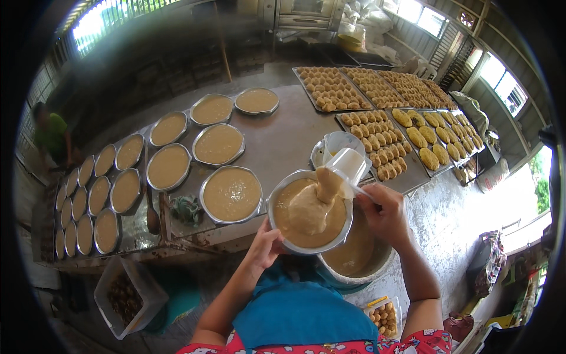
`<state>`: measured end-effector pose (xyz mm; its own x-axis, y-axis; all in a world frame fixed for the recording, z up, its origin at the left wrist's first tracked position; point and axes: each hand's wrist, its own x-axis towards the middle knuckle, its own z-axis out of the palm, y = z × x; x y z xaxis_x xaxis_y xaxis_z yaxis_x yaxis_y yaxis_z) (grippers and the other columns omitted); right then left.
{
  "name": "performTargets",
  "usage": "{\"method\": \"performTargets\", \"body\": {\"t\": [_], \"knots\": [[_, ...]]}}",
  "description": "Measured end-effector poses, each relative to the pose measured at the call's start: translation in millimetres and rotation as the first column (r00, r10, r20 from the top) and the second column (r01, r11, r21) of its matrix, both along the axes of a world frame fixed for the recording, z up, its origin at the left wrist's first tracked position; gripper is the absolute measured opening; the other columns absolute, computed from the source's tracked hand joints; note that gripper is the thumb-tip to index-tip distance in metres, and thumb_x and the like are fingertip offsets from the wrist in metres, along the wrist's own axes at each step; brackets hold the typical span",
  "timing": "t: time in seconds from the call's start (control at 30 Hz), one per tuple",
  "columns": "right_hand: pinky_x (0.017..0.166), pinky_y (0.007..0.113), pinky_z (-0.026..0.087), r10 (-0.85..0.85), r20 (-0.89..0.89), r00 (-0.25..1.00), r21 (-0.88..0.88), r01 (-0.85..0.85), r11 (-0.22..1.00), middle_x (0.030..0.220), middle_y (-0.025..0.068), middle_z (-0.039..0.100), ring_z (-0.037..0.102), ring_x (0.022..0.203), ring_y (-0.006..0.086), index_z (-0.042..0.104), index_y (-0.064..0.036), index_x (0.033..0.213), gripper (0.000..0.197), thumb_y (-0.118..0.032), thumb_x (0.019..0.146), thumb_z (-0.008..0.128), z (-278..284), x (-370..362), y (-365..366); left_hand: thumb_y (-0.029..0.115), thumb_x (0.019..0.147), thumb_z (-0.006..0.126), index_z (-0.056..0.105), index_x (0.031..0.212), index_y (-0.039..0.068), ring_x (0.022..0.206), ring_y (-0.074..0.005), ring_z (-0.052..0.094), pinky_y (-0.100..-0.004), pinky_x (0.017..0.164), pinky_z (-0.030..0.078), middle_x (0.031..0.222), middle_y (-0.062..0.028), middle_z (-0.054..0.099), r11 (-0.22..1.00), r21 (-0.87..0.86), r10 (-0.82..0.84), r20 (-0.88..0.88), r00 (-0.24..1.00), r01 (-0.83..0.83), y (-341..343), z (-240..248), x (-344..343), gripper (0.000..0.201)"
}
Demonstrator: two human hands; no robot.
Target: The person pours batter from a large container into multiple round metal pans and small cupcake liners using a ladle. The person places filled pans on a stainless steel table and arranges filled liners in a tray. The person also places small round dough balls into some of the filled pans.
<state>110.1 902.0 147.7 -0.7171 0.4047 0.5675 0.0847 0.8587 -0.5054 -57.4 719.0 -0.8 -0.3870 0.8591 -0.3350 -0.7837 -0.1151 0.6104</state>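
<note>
My left hand grips the near left rim of a round metal pan, which is partly filled with thick tan batter. In my right hand is the handle of a white plastic pitcher. The pitcher is tipped over the pan, and batter runs from it in a thick stream onto the batter below. Under the pan and my right forearm, a large bucket holds more batter, its left side hidden by the pan.
Several batter-filled metal pans cover the left of the long table. Trays of baked rolls and yellow oval pastries stand on the right. A plastic bin and a container of eggs are below. Another person is far left.
</note>
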Motion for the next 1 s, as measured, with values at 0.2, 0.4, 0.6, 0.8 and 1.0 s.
{"method": "performTargets", "body": {"t": [0.2, 0.4, 0.6, 0.8, 1.0], "knots": [[0.045, 0.021, 0.031, -0.177, -0.259, 0.950, -0.868, -0.148, 0.475, 0.057, -0.0047, 0.041, 0.037, 0.048, 0.0053, 0.057, -0.0044, 0.084, 0.015, -0.016, 0.093, 0.055, -0.9, 9.6, 9.7, -0.002, 0.071, 0.044, 0.032, 0.137, 0.011, 0.064, -0.0163, 0.059, -0.0342, 0.051, 0.058, 0.091, -0.0094, 0.053, 1.000, -0.008, 0.021, -0.012, 1.000, -0.021, -3.6, -11.2, 3.5, 0.069], [0.043, 0.021, 0.024, -0.248, -0.371, 0.895, -0.906, -0.407, -0.112, 0.055, -0.0076, 0.028, 0.026, 0.047, 0.0047, 0.046, -0.0120, 0.077, 0.019, -0.018, 0.093, 0.054, -19.9, 8.3, 16.0, -0.002, 0.071, 0.044, 0.032, 0.138, 0.011, 0.065, -0.0168, 0.060, -0.0349, 0.052, 0.059, 0.093, -0.0093, 0.054, 1.000, -0.021, 0.019, -0.046, 0.999, -0.020, -1.2, -13.2, -2.0, 0.069], [0.042, 0.022, 0.022, -0.194, -0.311, 0.930, -0.903, -0.353, -0.246, 0.054, -0.0075, 0.028, 0.026, 0.046, 0.0053, 0.044, -0.0141, 0.075, 0.020, -0.016, 0.092, 0.052, -35.0, -0.1, 25.6, -0.003, 0.067, 0.043, 0.031, 0.138, 0.012, 0.078, -0.0247, 0.063, -0.0382, 0.055, 0.059, 0.108, -0.0127, 0.052, 0.999, 0.004, 0.039, -0.002, 0.999, -0.039, 1.6, -6.8, -9.7, 0.074], [0.039, 0.021, 0.022, -0.214, -0.123, 0.969, -0.968, -0.165, -0.189, 0.052, -0.0070, 0.028, 0.025, 0.044, 0.0042, 0.045, -0.0129, 0.075, 0.019, -0.016, 0.091, 0.056, -54.6, -19.9, 26.5, -0.004, 0.066, 0.043, 0.033, 0.137, 0.013, 0.085, -0.0279, 0.063, -0.0404, 0.056, 0.060, 0.112, -0.0144, 0.052, 0.996, -0.016, 0.091, 0.013, 0.996, -0.091, -5.0, -9.6, -33.3, 0.074], [0.040, 0.020, 0.020, -0.143, -0.078, 0.987, -0.996, -0.070, 0.058, 0.054, -0.0087, 0.030, 0.023, 0.043, 0.0027, 0.049, -0.0100, 0.080, 0.014, -0.014, 0.092, 0.054, -59.6, -47.9, 29.1, -0.002, 0.067, 0.044, 0.035, 0.135, 0.013, 0.077, -0.0273, 0.063, -0.0414, 0.054, 0.059, 0.108, -0.0142, 0.054, 0.986, -0.031, 0.167, 0.011, 0.986, -0.166, -8.4, -13.1, -81.5, 0.071]]}}
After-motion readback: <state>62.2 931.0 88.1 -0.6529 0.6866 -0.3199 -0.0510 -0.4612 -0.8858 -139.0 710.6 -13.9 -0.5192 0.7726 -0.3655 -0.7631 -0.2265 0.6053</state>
